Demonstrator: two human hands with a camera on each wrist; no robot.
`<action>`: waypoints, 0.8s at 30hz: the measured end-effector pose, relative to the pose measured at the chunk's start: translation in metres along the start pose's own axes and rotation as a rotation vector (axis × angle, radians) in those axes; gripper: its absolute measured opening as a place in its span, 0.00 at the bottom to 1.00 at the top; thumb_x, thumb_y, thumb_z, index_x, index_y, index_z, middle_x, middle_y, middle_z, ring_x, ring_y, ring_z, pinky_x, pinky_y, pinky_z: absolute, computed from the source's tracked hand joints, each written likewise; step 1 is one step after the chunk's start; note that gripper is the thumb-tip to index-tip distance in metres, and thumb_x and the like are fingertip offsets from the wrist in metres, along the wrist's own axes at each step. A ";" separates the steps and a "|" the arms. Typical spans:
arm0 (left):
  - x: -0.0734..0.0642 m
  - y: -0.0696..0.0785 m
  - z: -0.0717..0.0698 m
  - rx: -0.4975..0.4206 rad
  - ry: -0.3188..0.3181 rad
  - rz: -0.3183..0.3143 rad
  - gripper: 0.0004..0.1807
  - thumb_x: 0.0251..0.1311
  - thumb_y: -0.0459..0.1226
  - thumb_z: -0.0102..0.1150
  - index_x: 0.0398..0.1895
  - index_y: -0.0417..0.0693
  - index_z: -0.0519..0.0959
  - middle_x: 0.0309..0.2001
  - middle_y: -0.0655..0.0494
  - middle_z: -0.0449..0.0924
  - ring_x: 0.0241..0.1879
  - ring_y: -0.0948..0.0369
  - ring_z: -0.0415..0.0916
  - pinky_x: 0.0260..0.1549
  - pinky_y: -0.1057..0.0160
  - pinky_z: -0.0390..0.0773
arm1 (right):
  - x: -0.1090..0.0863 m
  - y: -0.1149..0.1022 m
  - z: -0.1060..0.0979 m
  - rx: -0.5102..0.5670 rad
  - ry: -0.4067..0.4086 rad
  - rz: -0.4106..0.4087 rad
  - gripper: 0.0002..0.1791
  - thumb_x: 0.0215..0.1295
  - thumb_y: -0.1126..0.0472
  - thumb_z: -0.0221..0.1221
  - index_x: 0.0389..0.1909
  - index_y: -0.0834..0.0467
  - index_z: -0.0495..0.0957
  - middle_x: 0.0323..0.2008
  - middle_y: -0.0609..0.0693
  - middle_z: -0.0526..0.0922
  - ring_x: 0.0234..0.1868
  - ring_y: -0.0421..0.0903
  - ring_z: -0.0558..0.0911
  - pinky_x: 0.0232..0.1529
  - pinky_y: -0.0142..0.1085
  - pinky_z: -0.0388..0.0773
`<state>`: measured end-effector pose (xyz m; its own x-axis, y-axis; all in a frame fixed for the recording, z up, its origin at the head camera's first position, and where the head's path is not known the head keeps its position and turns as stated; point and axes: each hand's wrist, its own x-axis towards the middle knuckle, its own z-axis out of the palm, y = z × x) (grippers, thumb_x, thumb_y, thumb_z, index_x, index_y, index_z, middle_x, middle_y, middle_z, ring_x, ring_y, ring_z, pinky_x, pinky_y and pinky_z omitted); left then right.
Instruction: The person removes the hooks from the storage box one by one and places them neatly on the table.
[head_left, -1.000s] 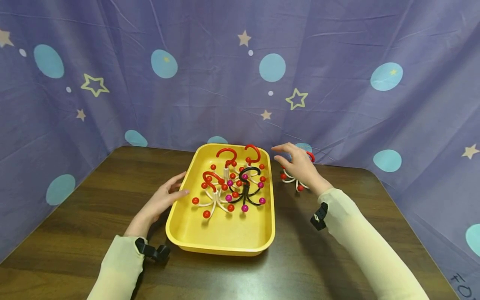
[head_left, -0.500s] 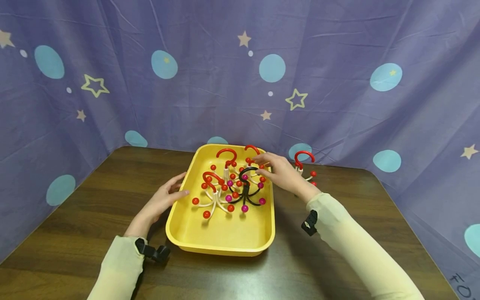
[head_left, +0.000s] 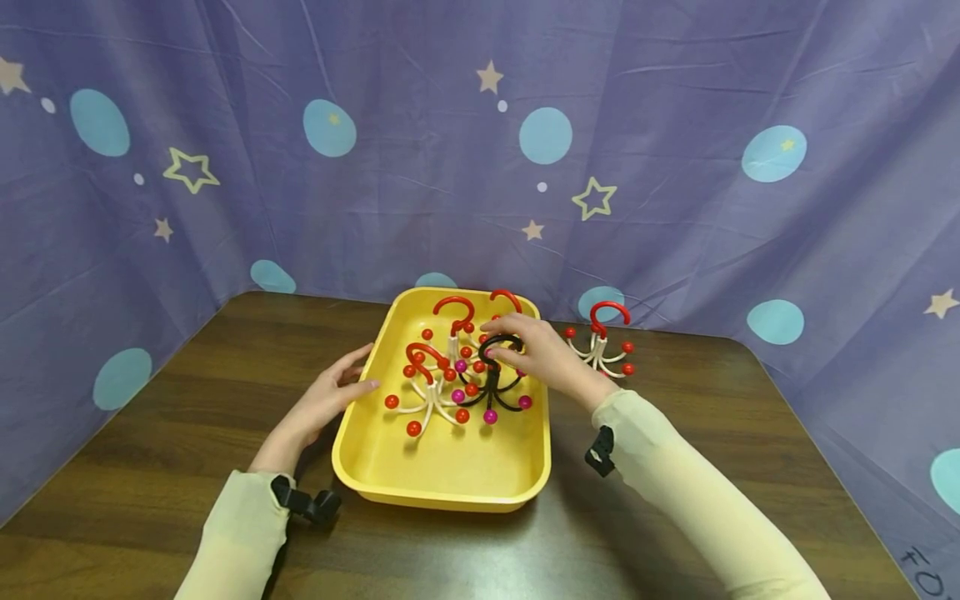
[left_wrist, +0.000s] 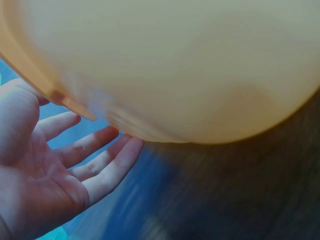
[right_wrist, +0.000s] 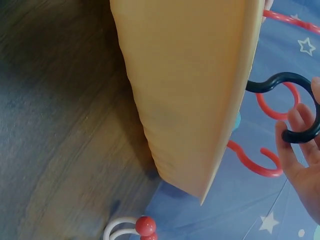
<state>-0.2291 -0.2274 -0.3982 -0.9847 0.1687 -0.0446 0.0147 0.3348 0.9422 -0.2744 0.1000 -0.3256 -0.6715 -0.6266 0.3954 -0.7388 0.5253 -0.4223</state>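
A yellow tray (head_left: 442, 467) holds several multi-arm hangers with ball tips. Among them is a black hanger (head_left: 491, 385) with magenta balls; the others, such as the front white hanger (head_left: 429, 398), have red hooks and red balls. My left hand (head_left: 326, 398) holds the tray's left side, thumb over the rim and fingers along the outer wall, which the left wrist view also shows. Above the tray, my right hand (head_left: 536, 352) is at the black hook (right_wrist: 287, 77), with the hook between thumb and extended fingers. The hand partly hides the white hanger at the tray's back right.
Outside the tray, to its right, another white hanger (head_left: 598, 354) with a red hook stands on the brown wooden table (head_left: 697, 417). A purple patterned curtain (head_left: 420, 167) hangs close behind the table and along its sides.
My right hand has moved left, from beside the white hanger outside the tray to the black hanger's hook. My left hand and the tray have stayed in place.
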 end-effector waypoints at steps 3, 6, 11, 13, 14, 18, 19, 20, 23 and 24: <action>0.000 0.000 0.000 0.000 0.000 0.003 0.38 0.59 0.43 0.56 0.70 0.55 0.51 0.61 0.36 0.62 0.49 0.48 0.72 0.43 0.57 0.76 | 0.001 0.000 0.003 -0.013 0.013 -0.020 0.19 0.59 0.55 0.60 0.51 0.55 0.76 0.45 0.47 0.80 0.49 0.43 0.76 0.52 0.39 0.71; 0.000 0.000 0.000 0.000 0.003 0.007 0.37 0.59 0.43 0.56 0.70 0.55 0.51 0.60 0.36 0.63 0.49 0.48 0.72 0.43 0.57 0.76 | 0.003 0.000 0.007 -0.019 0.023 -0.027 0.18 0.58 0.56 0.60 0.50 0.55 0.77 0.44 0.48 0.80 0.47 0.43 0.77 0.50 0.39 0.72; 0.001 -0.001 0.001 0.000 0.003 0.001 0.37 0.60 0.42 0.55 0.70 0.55 0.51 0.60 0.36 0.63 0.49 0.49 0.72 0.43 0.56 0.76 | 0.002 -0.002 0.011 0.001 0.020 -0.005 0.16 0.59 0.57 0.60 0.48 0.56 0.77 0.42 0.49 0.80 0.42 0.43 0.78 0.45 0.39 0.74; 0.001 -0.001 0.001 0.002 0.002 0.000 0.38 0.59 0.43 0.56 0.70 0.55 0.51 0.60 0.36 0.63 0.49 0.48 0.72 0.44 0.56 0.75 | 0.002 -0.003 0.012 0.020 0.024 0.008 0.15 0.59 0.58 0.60 0.47 0.56 0.77 0.39 0.48 0.80 0.38 0.41 0.79 0.42 0.39 0.76; 0.001 -0.001 0.001 0.003 0.001 0.000 0.38 0.59 0.43 0.56 0.70 0.55 0.51 0.60 0.36 0.63 0.49 0.48 0.72 0.44 0.56 0.75 | 0.002 -0.003 0.013 0.031 0.026 0.011 0.15 0.59 0.58 0.60 0.46 0.56 0.77 0.38 0.48 0.80 0.36 0.41 0.79 0.39 0.39 0.76; 0.000 -0.001 0.001 0.009 0.005 0.000 0.38 0.59 0.43 0.56 0.70 0.55 0.51 0.60 0.36 0.63 0.49 0.48 0.72 0.44 0.55 0.75 | 0.002 -0.003 0.016 0.057 0.029 0.024 0.14 0.58 0.59 0.60 0.45 0.56 0.77 0.35 0.47 0.80 0.33 0.39 0.78 0.35 0.35 0.77; 0.000 -0.001 0.001 0.009 0.005 -0.001 0.38 0.59 0.43 0.56 0.70 0.55 0.51 0.60 0.36 0.63 0.49 0.48 0.72 0.44 0.55 0.75 | 0.002 -0.004 0.017 0.058 0.029 0.027 0.13 0.58 0.59 0.60 0.45 0.55 0.77 0.35 0.47 0.80 0.33 0.38 0.78 0.35 0.34 0.77; 0.000 -0.001 0.001 0.010 0.006 -0.001 0.37 0.59 0.43 0.56 0.70 0.55 0.51 0.60 0.36 0.63 0.49 0.49 0.72 0.44 0.56 0.75 | 0.002 -0.004 0.017 0.061 0.028 0.032 0.13 0.59 0.59 0.60 0.45 0.55 0.77 0.35 0.46 0.80 0.33 0.38 0.78 0.35 0.34 0.77; 0.001 -0.001 0.001 0.006 0.007 -0.002 0.37 0.60 0.42 0.55 0.70 0.55 0.51 0.60 0.36 0.63 0.49 0.49 0.72 0.44 0.56 0.75 | 0.003 -0.004 0.018 0.063 0.032 0.048 0.12 0.59 0.58 0.60 0.44 0.55 0.78 0.35 0.46 0.81 0.34 0.39 0.79 0.35 0.32 0.77; 0.001 -0.001 0.001 0.004 0.007 -0.001 0.37 0.59 0.42 0.56 0.70 0.55 0.51 0.60 0.36 0.63 0.49 0.49 0.72 0.44 0.56 0.75 | 0.003 -0.004 0.019 0.063 0.036 0.050 0.12 0.59 0.59 0.60 0.44 0.55 0.78 0.36 0.46 0.81 0.34 0.39 0.79 0.36 0.32 0.77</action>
<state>-0.2297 -0.2270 -0.3994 -0.9859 0.1614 -0.0432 0.0141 0.3383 0.9409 -0.2727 0.0853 -0.3379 -0.7102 -0.5786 0.4011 -0.6998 0.5178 -0.4921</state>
